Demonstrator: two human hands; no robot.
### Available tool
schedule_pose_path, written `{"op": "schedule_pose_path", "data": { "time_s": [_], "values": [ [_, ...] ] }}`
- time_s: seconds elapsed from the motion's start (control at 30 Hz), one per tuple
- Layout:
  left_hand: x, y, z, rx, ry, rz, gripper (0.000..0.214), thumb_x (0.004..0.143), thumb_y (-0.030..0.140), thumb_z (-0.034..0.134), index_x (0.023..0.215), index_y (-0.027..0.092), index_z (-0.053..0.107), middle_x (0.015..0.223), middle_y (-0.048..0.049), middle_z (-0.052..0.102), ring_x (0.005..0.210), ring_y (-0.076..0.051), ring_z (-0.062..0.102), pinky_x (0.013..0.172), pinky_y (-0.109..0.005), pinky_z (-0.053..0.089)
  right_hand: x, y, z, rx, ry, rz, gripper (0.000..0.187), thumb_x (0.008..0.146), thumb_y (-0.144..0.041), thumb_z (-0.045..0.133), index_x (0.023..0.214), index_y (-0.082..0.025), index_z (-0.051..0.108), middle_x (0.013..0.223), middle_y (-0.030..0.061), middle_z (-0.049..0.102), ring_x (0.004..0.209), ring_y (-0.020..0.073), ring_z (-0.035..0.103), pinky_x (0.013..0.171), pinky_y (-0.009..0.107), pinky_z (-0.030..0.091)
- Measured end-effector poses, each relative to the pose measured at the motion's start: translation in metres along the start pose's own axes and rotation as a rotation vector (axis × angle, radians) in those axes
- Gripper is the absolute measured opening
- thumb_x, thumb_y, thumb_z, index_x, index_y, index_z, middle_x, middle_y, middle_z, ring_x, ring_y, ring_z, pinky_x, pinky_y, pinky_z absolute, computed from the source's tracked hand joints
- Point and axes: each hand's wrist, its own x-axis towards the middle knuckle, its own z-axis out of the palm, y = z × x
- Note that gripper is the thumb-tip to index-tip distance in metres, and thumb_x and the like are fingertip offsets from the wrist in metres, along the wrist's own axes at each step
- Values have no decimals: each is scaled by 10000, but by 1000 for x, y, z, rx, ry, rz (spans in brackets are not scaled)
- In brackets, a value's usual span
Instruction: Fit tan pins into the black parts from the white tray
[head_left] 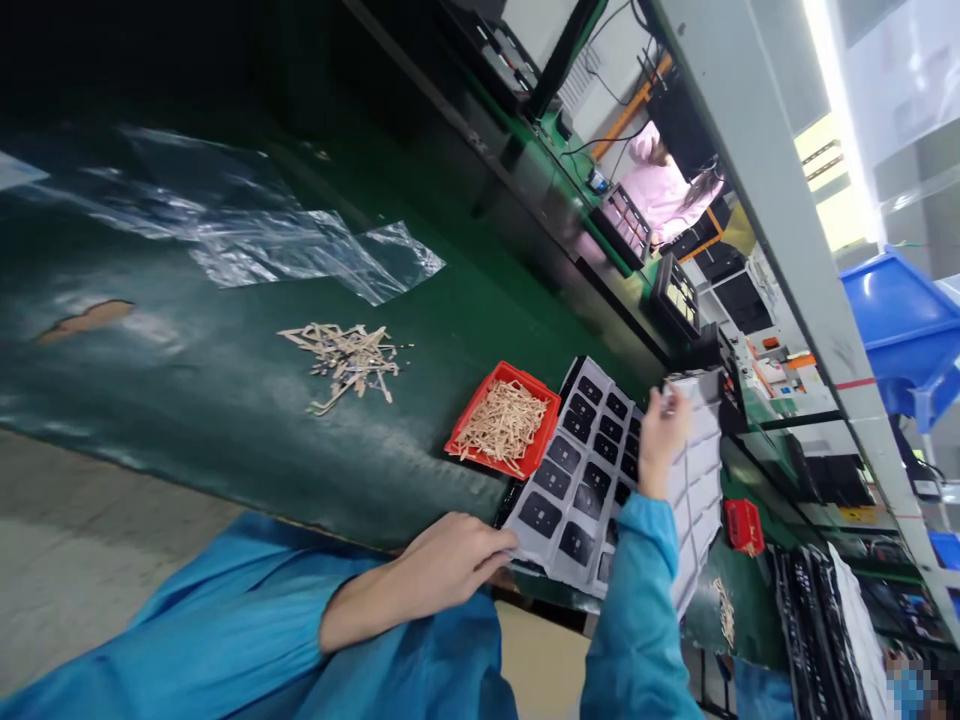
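A grey tray point(534, 540) with several compartments lies at the table's front edge, and flat black pieces point(540, 512) sit in them. My left hand point(454, 560) is beside the tray's near left corner, its fingers stretched out and the fingertips at the rim; whether they press on it I cannot tell. Over the tray's right side is my right hand point(664, 440), blurred, with its fingers pinched together near a second pale tray point(694, 480). What the pinch holds, if anything, is too small and smeared to name.
Left of the tray stands a red bin point(551, 415) full of thin wooden sticks point(506, 420). A loose heap of used sticks point(349, 360) and clear plastic bags point(300, 240) lie farther left. Another red bin point(744, 527) is at right. A person in pink point(660, 195) sits beyond.
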Motion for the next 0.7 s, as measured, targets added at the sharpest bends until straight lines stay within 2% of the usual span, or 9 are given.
{"op": "schedule_pose_path", "data": {
  "time_s": [0.07, 0.13, 0.23, 0.33, 0.43, 0.5, 0.57, 0.63, 0.7],
  "values": [
    [-1, -1, 0, -1, -5, 9, 228, 995, 207, 555, 974, 264, 775, 828, -29, 833, 733, -254, 797, 630, -250, 465, -9, 8, 38, 23, -129, 36, 363, 1003, -408, 669, 1288, -186, 631, 1276, 84, 670, 1061, 210, 692, 911, 427, 611],
    [-1, -2, -1, -21, -4, 22, 231, 990, 203, 564, 1017, 270, 783, 858, -29, 841, 750, -257, 803, 640, -249, 474, -19, 11, 62, 44, -237, 59, 373, 1004, -408, 667, 1302, -188, 628, 1298, 88, 663, 1089, 221, 687, 930, 441, 606],
    [-1, -1, -1, -74, 13, 34, 249, 989, 206, 563, 1092, 255, 784, 896, -40, 846, 760, -255, 805, 650, -250, 492, -33, 8, 68, 86, -357, 73, 381, 1002, -410, 670, 1308, -187, 625, 1308, 90, 659, 1103, 226, 685, 939, 448, 603],
    [-6, 5, -8, -141, 36, 37, 254, 998, 239, 570, 1135, 242, 784, 858, -21, 839, 696, -209, 785, 649, -231, 511, -44, -2, 37, 162, -431, 73, 365, 1004, -412, 667, 1284, -180, 634, 1274, 84, 670, 1075, 216, 691, 920, 435, 607],
    [-20, 10, -31, -172, 63, 10, 259, 1024, 281, 551, 1091, 227, 795, 782, 5, 816, 602, -144, 733, 646, -197, 528, -60, -6, -22, 268, -481, 67, 358, 1000, -463, 651, 1215, -178, 670, 1188, 77, 714, 1007, 201, 710, 891, 402, 609],
    [-33, 11, -58, -194, 142, -60, 306, 1045, 322, 519, 1035, 203, 800, 742, -5, 795, 568, -130, 704, 622, -195, 534, -74, 2, -60, 313, -537, 81, 389, 949, -544, 673, 1165, -224, 722, 1118, 68, 764, 968, 210, 732, 897, 367, 610],
    [-47, 7, -91, -241, 305, -198, 340, 1041, 389, 527, 987, 188, 796, 695, -9, 766, 535, -130, 680, 564, -199, 528, -92, 15, -87, 305, -567, 144, 410, 926, -568, 674, 1163, -238, 736, 1089, 72, 791, 889, 214, 752, 808, 331, 622],
    [-59, 0, -126, -232, 480, -364, 351, 998, 464, 576, 968, 180, 780, 665, -3, 744, 515, -140, 669, 527, -207, 532, -113, 31, -99, 277, -575, 226, 456, 893, -612, 672, 1125, -226, 748, 1039, 84, 806, 789, 222, 758, 617, 293, 601],
    [-65, -12, -157, -107, 627, -487, 387, 957, 522, 599, 990, 174, 766, 684, -8, 744, 561, -164, 694, 585, -231, 575, -135, 49, -102, 262, -572, 301, 513, 868, -666, 652, 1083, -212, 754, 1002, 100, 811, 743, 240, 762, 526, 290, 575]
  ]
}}
